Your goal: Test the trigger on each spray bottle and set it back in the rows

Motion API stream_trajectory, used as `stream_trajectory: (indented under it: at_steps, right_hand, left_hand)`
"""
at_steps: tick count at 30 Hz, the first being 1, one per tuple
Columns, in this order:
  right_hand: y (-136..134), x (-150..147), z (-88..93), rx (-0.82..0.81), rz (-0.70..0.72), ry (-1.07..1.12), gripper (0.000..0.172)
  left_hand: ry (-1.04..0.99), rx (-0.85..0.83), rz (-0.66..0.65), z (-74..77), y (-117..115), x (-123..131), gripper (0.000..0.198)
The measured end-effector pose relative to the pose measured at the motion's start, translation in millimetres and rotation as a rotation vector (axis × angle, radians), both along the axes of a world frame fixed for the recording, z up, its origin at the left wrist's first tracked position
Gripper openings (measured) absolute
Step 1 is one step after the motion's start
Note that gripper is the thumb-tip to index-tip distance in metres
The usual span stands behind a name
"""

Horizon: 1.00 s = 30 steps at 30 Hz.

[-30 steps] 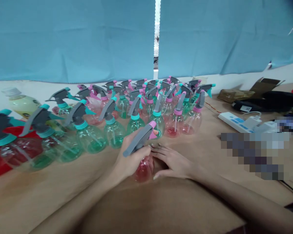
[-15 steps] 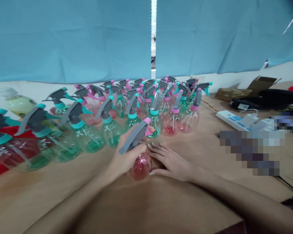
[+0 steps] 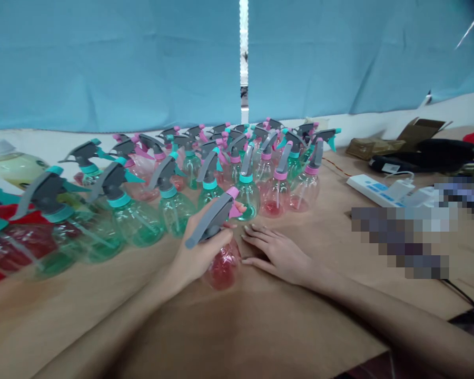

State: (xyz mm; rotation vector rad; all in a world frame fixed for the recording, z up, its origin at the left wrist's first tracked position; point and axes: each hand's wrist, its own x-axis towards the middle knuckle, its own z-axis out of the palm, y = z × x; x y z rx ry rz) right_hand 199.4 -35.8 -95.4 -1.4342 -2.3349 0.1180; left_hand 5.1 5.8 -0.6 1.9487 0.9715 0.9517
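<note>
With your left hand [image 3: 199, 258] clamped round the neck of the translucent pink, rounded plastic spray bottle [image 3: 223, 268] toward the brown worktop's [image 3: 327, 237] near edge, your right hand [image 3: 282, 255], fingers spread just beside, best braces the base.

Head-worn view, facing forward and down, close above the tabletop [image 3: 268, 326]

Rows of trigger spray bottles [image 3: 209, 183] are standing on a brown tabletop [image 3: 324, 237] before a blue cloth [image 3: 142, 68] and white wall [image 3: 383, 122], while a power strip [image 3: 362, 186] and cardboard box [image 3: 422, 135] are lying to one side, suggesting a makeshift indoor workroom.
</note>
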Motion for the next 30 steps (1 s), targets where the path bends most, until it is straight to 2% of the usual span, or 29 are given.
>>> stream_trajectory:
  at_steps: [8, 22, 30]
  right_hand:
    - [-0.7, 0.8, -0.6, 0.010, 0.019, 0.019, 0.061]
    - [-1.1, 1.6, 1.6, -0.028, 0.034, 0.009, 0.061]
    - [-0.3, 1.9, 1.8, -0.025, 0.038, -0.023, 0.064]
  left_hand:
    - [-0.006, 0.036, -0.019, 5.5, -1.6, 2.8, 0.025]
    - [0.020, 0.053, 0.018, 2.8, -2.9, 2.5, 0.017]
    - [0.001, 0.005, 0.021, -1.4, -3.8, -0.5, 0.011]
